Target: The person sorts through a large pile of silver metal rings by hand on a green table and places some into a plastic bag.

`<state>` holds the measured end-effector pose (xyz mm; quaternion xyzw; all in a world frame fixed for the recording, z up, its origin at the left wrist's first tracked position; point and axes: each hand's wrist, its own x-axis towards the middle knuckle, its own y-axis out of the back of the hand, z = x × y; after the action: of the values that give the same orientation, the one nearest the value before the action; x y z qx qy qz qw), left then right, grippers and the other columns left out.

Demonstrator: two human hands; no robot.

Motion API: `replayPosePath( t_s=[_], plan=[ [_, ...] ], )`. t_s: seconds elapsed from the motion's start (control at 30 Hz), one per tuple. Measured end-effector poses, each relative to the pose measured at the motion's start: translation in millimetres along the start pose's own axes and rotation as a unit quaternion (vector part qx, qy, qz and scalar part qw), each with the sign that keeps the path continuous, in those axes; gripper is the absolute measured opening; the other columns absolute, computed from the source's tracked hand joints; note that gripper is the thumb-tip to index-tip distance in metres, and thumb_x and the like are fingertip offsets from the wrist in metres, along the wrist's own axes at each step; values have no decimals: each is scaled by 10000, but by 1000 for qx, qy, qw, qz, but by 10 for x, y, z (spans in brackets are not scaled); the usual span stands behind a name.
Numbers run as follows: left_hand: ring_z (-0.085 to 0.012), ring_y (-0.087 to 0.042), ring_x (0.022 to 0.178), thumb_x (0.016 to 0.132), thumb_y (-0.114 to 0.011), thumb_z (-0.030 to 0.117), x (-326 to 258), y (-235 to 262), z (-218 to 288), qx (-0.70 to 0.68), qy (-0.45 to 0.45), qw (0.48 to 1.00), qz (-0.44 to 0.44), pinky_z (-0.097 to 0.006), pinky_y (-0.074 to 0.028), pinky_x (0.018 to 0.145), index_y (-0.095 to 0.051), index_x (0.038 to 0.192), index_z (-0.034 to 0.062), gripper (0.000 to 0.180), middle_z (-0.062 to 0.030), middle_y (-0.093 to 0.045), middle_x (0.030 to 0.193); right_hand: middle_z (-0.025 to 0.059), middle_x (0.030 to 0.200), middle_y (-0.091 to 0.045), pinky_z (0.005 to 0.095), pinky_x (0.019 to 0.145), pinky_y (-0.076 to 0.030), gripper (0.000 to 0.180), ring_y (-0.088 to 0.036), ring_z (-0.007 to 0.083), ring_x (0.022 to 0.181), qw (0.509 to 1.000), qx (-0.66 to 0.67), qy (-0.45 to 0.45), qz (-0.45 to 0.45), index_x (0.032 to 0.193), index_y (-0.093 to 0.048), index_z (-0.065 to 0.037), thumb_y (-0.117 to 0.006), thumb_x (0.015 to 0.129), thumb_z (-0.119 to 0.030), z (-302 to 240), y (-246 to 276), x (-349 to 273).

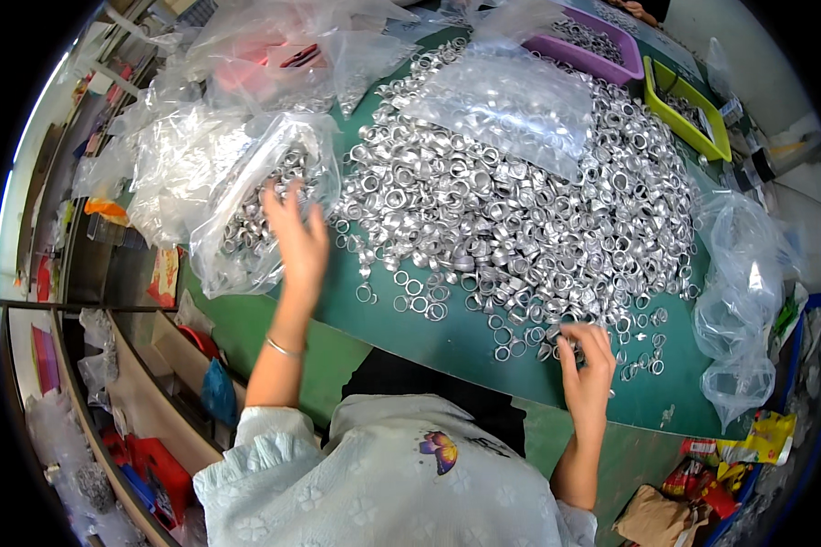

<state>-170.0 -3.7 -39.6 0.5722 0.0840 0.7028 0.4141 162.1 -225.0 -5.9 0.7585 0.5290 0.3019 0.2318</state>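
A large heap of silver metal rings (pixel 483 210) spreads over the green table (pixel 410 337). At the left of the heap, a clear plastic bag (pixel 212 264) lies open with more rings in it. My left hand (pixel 297 242) is over this bag's rings, its fingers spread and nothing seen in them. Down at the heap's near edge, my right hand (pixel 588 365) bends its thumb and fingers together among the rings. Whatever lies between those fingertips is too small and partly hidden to make out. Several loose rings (pixel 420 296) lie apart from the heap, between my hands.
A clear plastic sheet or bag (pixel 502 105) lies on the heap. Purple (pixel 593 64) and yellow-green baskets (pixel 689 118) stand at the back right. Crumpled clear bags (pixel 743 301) hang at the right edge; more plastic bags (pixel 182 173) crowd the left. Another person's hand (pixel 639 11) shows far back.
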Motion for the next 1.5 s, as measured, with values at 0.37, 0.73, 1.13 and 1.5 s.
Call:
replayPosePath(
  t_s=[0.37,0.73,1.13,1.5],
  plan=[
    [-247,-481,940,704,-694,38,-619,-84,1198,-200,-76,937,-277,-385,-312,786,-639,926,90,235,-57,-526,1016,59,1127,-537,450,915,-324,268,-468,276,1087,960,-220,171,-8,1025,-605,-69,-668,768,-109,-13,-482,477],
    [-123,-576,818,856,-484,-48,-499,156,931,-594,402,596,-360,-230,-450,614,-575,1055,-27,220,-75,-606,956,52,1022,-565,406,848,-337,138,-496,250,988,981,-129,142,-19,830,-630,-58,-708,735,-119,-303,-822,667],
    [-266,-483,869,731,-721,89,-587,41,1284,-190,-52,913,-357,-360,-359,734,-640,954,69,239,-83,-483,930,96,865,-637,225,589,-433,132,-585,139,691,931,326,-165,-8,1011,-536,8,-549,917,-84,-101,-271,291],
    [-237,-555,720,843,-591,8,-624,104,1285,-351,97,861,-356,-304,-452,610,-554,950,12,113,-113,-543,840,20,766,-598,214,551,-414,152,-516,68,601,905,319,-165,-226,1051,-583,-49,-502,923,-59,-219,-255,196]
  ],
)
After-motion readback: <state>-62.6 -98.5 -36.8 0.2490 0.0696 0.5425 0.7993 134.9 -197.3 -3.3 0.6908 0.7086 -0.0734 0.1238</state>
